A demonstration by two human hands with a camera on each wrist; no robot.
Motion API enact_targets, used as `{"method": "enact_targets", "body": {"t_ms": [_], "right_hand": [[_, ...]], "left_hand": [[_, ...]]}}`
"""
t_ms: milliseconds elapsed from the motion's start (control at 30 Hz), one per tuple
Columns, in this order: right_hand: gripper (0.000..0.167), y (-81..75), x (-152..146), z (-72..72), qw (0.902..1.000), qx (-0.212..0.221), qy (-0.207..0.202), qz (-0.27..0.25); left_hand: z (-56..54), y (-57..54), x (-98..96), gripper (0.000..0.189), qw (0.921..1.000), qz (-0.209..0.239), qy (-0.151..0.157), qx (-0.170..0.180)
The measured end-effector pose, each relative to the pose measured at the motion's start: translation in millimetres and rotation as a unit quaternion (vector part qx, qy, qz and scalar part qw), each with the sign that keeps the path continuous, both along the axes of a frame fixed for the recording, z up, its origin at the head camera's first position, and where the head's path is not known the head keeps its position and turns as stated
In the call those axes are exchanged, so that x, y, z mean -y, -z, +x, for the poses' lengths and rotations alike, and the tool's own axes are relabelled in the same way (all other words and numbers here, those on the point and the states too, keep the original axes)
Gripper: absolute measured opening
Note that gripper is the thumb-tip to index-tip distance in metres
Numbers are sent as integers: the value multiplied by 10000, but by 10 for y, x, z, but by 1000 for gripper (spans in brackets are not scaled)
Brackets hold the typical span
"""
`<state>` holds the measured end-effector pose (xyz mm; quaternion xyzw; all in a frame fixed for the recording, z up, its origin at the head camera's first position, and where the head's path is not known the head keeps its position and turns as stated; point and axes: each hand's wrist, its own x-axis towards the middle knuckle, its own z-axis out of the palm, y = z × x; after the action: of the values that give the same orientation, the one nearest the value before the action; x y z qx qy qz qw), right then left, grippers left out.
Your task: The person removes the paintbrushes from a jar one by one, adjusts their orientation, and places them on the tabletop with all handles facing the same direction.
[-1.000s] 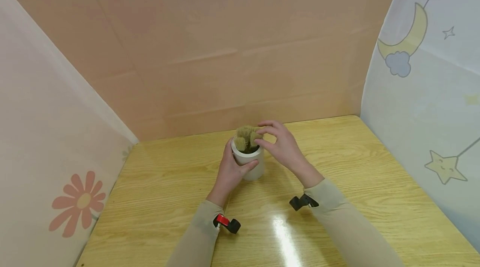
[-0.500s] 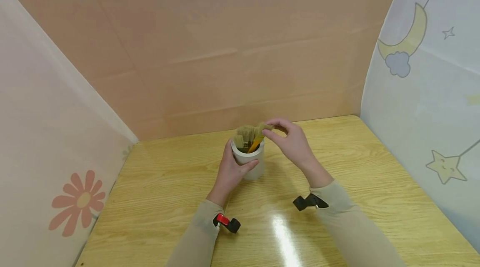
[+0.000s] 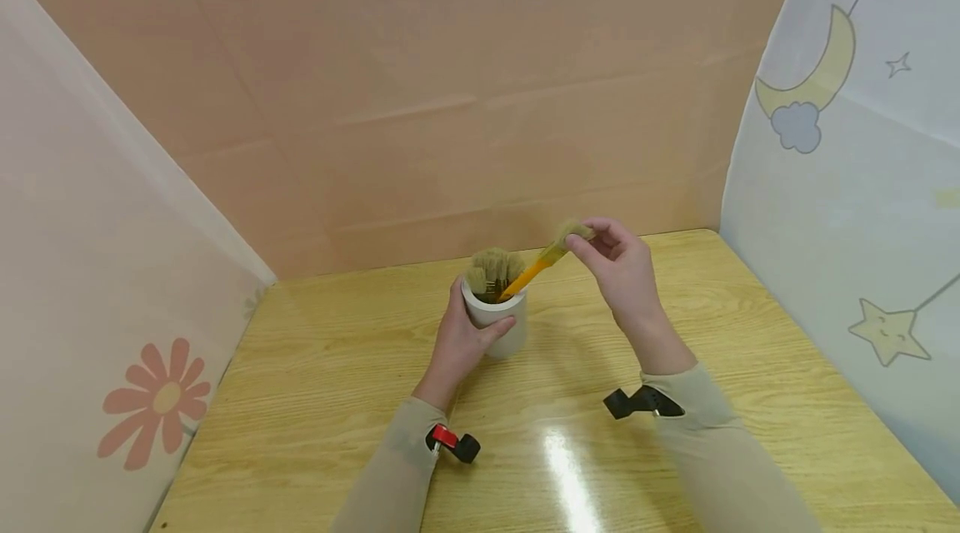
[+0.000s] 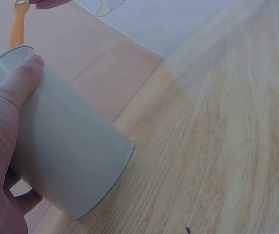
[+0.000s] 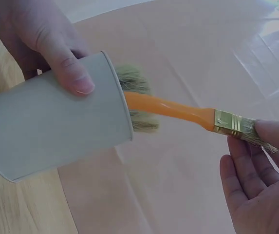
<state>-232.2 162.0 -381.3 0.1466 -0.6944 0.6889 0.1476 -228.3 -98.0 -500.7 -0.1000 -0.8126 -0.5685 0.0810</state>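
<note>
A pale grey-white cylindrical cup (image 3: 504,326) stands on the wooden table, and my left hand (image 3: 467,339) grips it round the side, thumb near the rim. Several brushes (image 3: 491,269) stand in the cup with their tan bristles up. My right hand (image 3: 626,271) pinches one paintbrush (image 5: 173,108) by its bristles, between thumb and fingers. This brush has an orange handle and a brass-coloured ferrule; it leans up and right out of the cup, its handle's lower end hidden inside. In the left wrist view, part of the orange handle (image 4: 17,24) shows above the rim.
The wood-grain table (image 3: 322,400) extends around the cup. Behind it hangs a peach-coloured backdrop (image 3: 465,100), with white printed sheets on the left (image 3: 90,208) and right (image 3: 847,208). Black straps with small mounts sit on both wrists.
My right hand has moved right and upward, drawing the orange-handled paintbrush partly out of the cup. My left hand stays in place round the cup.
</note>
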Motion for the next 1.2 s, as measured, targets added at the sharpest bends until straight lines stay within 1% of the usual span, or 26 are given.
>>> {"method": "enact_targets", "body": {"t_ms": [100,233,400,467,533,667,867,967,1067,1200], "right_hand": [[22,-15,-75,6,9994,42,82,-336],[19,-13,-172,11,9967,51,292,-755],[16,16,-261,-3,9890,25,496,-1390],[16,31,-291,-11,9868,58,545,-1525],[16,50,-322,-18,9862,95,611,-1539],[20,95,-381,-18,9875,206,623,-1434],[28,206,-454,-27,9916,449,540,-1087],[31,274,-481,-55,9947,599,483,-687],[35,341,-505,-81,9959,776,452,-64],[46,411,-508,-110,9912,1041,338,748]], "left_hand": [[-1,2,0,111,10000,-13,-6,13],[0,-1,-2,110,10000,22,37,-9],[14,-11,1,110,10000,37,73,2],[21,-18,5,111,10000,27,72,20],[28,-25,9,111,10000,24,66,46],[45,-42,16,112,9999,17,64,105],[59,-41,18,113,9999,24,136,102],[62,-41,25,112,9998,58,154,64],[56,-40,45,109,9998,80,166,16],[46,-39,73,108,9998,61,170,-43]]}}
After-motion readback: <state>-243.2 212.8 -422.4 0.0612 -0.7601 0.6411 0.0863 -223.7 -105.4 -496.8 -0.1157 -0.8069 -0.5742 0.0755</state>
